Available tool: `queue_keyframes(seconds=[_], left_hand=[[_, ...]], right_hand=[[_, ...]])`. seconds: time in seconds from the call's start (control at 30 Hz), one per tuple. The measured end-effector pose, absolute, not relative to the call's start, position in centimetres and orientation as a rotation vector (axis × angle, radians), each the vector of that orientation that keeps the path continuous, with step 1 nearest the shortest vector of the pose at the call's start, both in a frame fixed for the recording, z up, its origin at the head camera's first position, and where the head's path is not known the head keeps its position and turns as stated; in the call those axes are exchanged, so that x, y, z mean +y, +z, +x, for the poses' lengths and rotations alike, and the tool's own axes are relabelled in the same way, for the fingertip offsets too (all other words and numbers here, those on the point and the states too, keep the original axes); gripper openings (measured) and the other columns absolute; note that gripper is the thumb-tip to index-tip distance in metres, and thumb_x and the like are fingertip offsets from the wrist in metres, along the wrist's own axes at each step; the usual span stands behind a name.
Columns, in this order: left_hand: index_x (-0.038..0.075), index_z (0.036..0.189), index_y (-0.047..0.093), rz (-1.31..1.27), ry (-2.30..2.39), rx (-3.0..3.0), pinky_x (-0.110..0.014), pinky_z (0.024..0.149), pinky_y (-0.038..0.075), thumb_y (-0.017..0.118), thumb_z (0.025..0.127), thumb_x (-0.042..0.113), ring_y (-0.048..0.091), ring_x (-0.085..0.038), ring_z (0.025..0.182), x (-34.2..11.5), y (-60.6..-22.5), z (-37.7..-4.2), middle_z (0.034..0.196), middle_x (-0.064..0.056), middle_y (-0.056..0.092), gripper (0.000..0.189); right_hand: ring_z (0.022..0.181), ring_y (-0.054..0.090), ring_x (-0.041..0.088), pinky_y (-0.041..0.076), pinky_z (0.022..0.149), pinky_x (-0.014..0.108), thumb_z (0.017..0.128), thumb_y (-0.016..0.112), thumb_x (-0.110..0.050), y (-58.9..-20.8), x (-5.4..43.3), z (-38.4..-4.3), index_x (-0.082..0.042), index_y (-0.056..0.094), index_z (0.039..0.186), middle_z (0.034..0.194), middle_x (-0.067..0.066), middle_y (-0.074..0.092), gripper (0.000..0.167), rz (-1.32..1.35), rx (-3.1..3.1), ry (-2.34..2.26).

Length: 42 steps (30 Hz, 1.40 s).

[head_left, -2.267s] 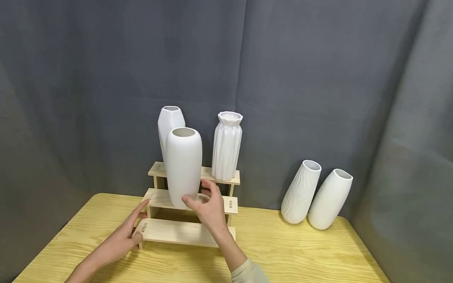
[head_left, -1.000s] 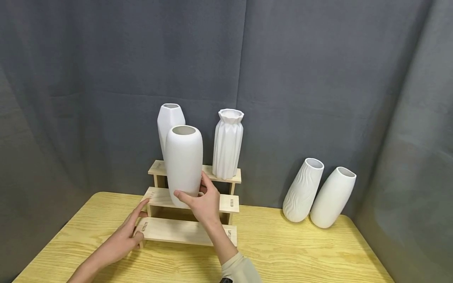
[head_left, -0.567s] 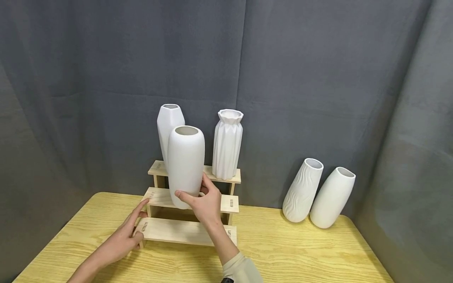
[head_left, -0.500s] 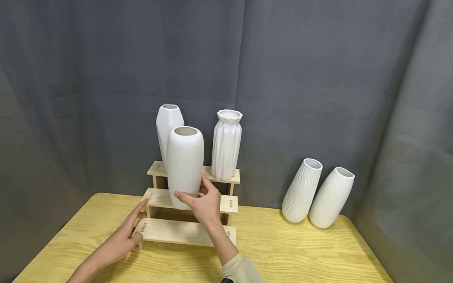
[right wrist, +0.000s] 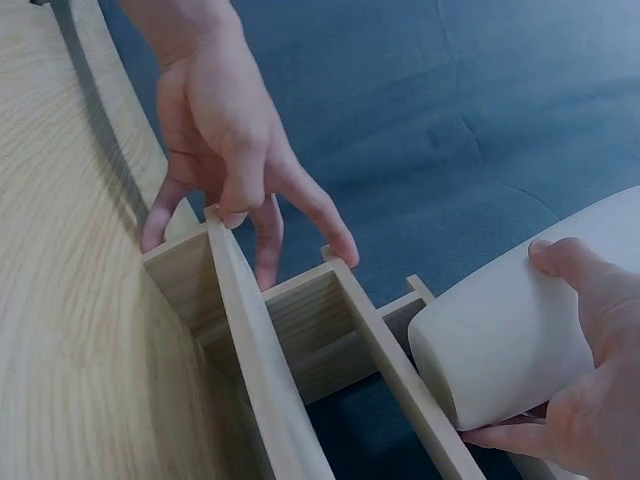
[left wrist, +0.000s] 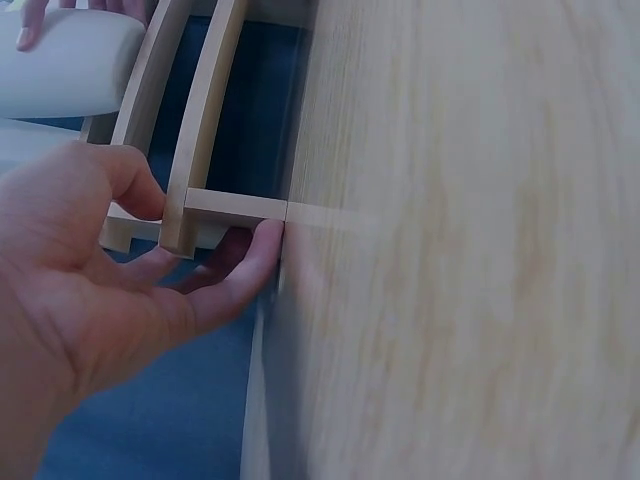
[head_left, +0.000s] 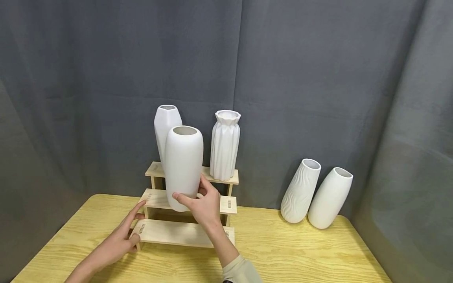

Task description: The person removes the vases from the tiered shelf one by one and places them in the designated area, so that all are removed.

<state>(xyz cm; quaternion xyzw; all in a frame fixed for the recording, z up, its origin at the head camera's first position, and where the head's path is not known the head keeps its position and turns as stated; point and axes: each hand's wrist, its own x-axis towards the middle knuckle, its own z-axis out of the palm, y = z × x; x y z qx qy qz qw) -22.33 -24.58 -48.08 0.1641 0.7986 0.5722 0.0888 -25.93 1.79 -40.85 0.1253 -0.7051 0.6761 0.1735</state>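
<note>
A smooth white vase stands upright at the middle step of a three-step wooden stand, its base overlapping that step's front edge in the head view. My right hand grips the vase low down, thumb across the front and fingers round the right side. In the right wrist view the vase's rounded base lies close over the middle step. My left hand holds the stand's left end: thumb on the bottom step, index finger reaching to the middle step, other fingers at the side panel.
On the top step stand a faceted white vase at left, partly hidden, and a pleated white vase at right. A wavy-patterned vase and a plain one stand on the wooden table near the grey curtain.
Since the earliest frame, my right hand has closed further round the vase, its thumb sliding left across the front. The vase has shifted only slightly; my left hand keeps its place on the stand.
</note>
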Motion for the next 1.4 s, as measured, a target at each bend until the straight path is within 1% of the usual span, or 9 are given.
queue_keyframes(seconds=[0.17,0.3,0.4,0.53,0.7,0.9,1.07,1.17,1.4], left_hand=[[0.043,0.163,0.005,0.48,1.695,2.37,-0.037,0.055,0.05,0.045,0.093,-0.012,0.048,-0.025,0.066,-24.6,-47.8,-22.4,0.153,-0.022,0.019,0.097],[0.044,0.162,0.004,0.46,1.699,2.358,-0.035,0.056,0.049,0.045,0.093,-0.013,0.048,-0.024,0.067,-24.7,-48.0,-22.3,0.153,-0.02,0.02,0.098],[0.043,0.163,0.003,0.476,1.701,2.346,-0.035,0.055,0.048,0.045,0.093,-0.013,0.047,-0.024,0.066,-24.8,-48.1,-22.3,0.153,-0.022,0.019,0.098],[0.041,0.163,0.003,0.5,1.7,2.344,-0.036,0.055,0.049,0.045,0.094,-0.012,0.048,-0.026,0.067,-24.8,-48.0,-22.4,0.153,-0.024,0.018,0.097],[0.043,0.163,0.004,0.482,1.695,2.343,-0.039,0.057,0.051,0.045,0.095,-0.012,0.052,-0.03,0.072,-24.8,-48.1,-22.4,0.153,-0.021,0.019,0.097],[0.047,0.162,0.004,0.43,1.699,2.334,-0.04,0.058,0.052,0.045,0.095,-0.012,0.05,-0.031,0.08,-24.9,-48.2,-22.3,0.155,-0.02,0.017,0.097],[0.047,0.162,0.005,0.406,1.7,2.334,-0.042,0.059,0.053,0.045,0.095,-0.011,0.052,-0.034,0.089,-24.9,-48.3,-22.4,0.156,-0.02,0.017,0.097],[0.046,0.162,0.004,0.406,1.704,2.333,-0.043,0.061,0.053,0.045,0.095,-0.011,0.052,-0.036,0.095,-24.9,-48.2,-22.4,0.156,-0.02,0.016,0.097],[0.046,0.162,0.002,0.399,1.699,2.322,-0.044,0.062,0.053,0.044,0.095,-0.01,0.051,-0.038,0.096,-24.9,-48.2,-22.4,0.156,-0.021,0.014,0.097]], right_hand=[[0.099,0.068,0.013,0.057,0.079,0.037,0.066,0.097,-0.03,-40.3,2.4,-26.0,-0.041,0.065,0.134,0.114,-0.01,0.068,0.076,0.351,-1.995,1.922],[0.099,0.068,0.016,0.058,0.079,0.037,0.067,0.097,-0.031,-40.1,3.0,-26.0,-0.033,0.063,0.139,0.113,-0.004,0.069,0.08,0.329,-2.002,1.937],[0.102,0.068,0.017,0.057,0.08,0.038,0.067,0.097,-0.031,-39.9,3.6,-26.0,-0.029,0.061,0.142,0.114,-0.001,0.069,0.083,0.334,-1.995,1.942],[0.103,0.068,0.018,0.057,0.083,0.04,0.069,0.096,-0.03,-39.6,4.6,-26.1,-0.033,0.062,0.141,0.115,-0.001,0.07,0.079,0.372,-1.982,1.946],[0.101,0.069,0.018,0.057,0.081,0.041,0.069,0.095,-0.034,-38.9,5.7,-26.1,-0.036,0.064,0.137,0.113,-0.002,0.07,0.075,0.362,-1.988,1.926],[0.1,0.069,0.019,0.057,0.08,0.042,0.069,0.096,-0.033,-38.0,7.0,-26.0,-0.037,0.067,0.134,0.114,-0.003,0.07,0.072,0.355,-1.986,1.909],[0.099,0.069,0.02,0.058,0.079,0.042,0.069,0.095,-0.031,-37.3,7.9,-25.8,-0.037,0.069,0.13,0.113,-0.003,0.07,0.067,0.366,-1.979,1.875],[0.098,0.069,0.02,0.058,0.077,0.042,0.07,0.095,-0.031,-36.9,8.4,-25.6,-0.036,0.069,0.131,0.114,-0.003,0.07,0.066,0.374,-1.974,1.857],[0.102,0.068,0.02,0.058,0.077,0.043,0.071,0.095,-0.03,-36.0,9.3,-25.4,-0.038,0.068,0.132,0.119,-0.003,0.068,0.068,0.378,-1.939,1.897]])
